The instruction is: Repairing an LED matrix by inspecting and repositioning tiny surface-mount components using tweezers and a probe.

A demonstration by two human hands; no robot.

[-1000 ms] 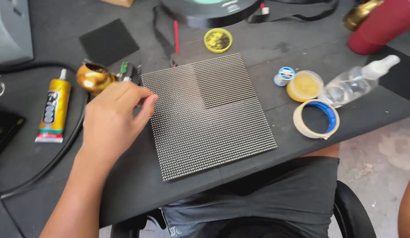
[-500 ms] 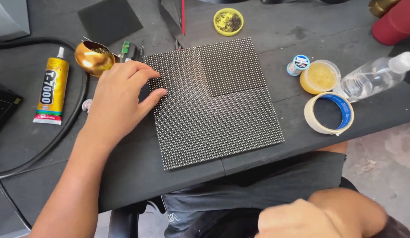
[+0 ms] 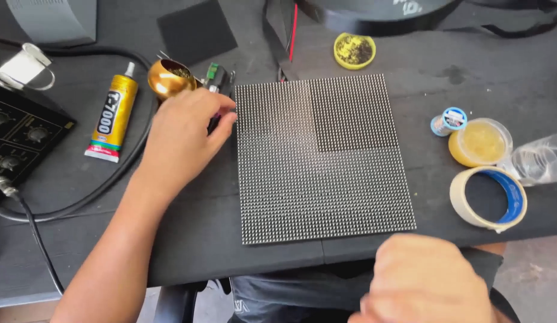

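One head-worn view only, looking down at a dark grey worktable (image 3: 188, 239). Square grey panel studded with fine rows of dots (image 3: 323, 158) lies flat at table centre, one quarter of it a darker shade. Left hand (image 3: 182, 140) has slid off the panel's left edge since half a second back, when its fingers lay on the dotted face; now the fingertips curl loosely together just beside that edge, over a small dark tool with a green part (image 3: 217, 81), touching or nearly so; whether they pinch it I cannot tell. Judgement: attention has moved from steadying the panel to the small tool. Right hand (image 3: 428, 281) sits low in frame near the table's front edge, fingers folded in, closed as a loose fist; nothing visible in it, though the palm is hidden and the lower part is cut off. Panel itself unmoved relative to its neighbours. Around it: shiny gold round cup (image 3: 169, 78) just behind the left hand, yellow glue tube with a clear nozzle (image 3: 114, 113) further left, black box with knobs (image 3: 21, 134) partly out of frame, yellow round dish of dark bits (image 3: 354, 51) behind the panel, cream roll of tape with a blue inner ring (image 3: 488, 197) and amber lidded tub (image 3: 480, 142) to the right.
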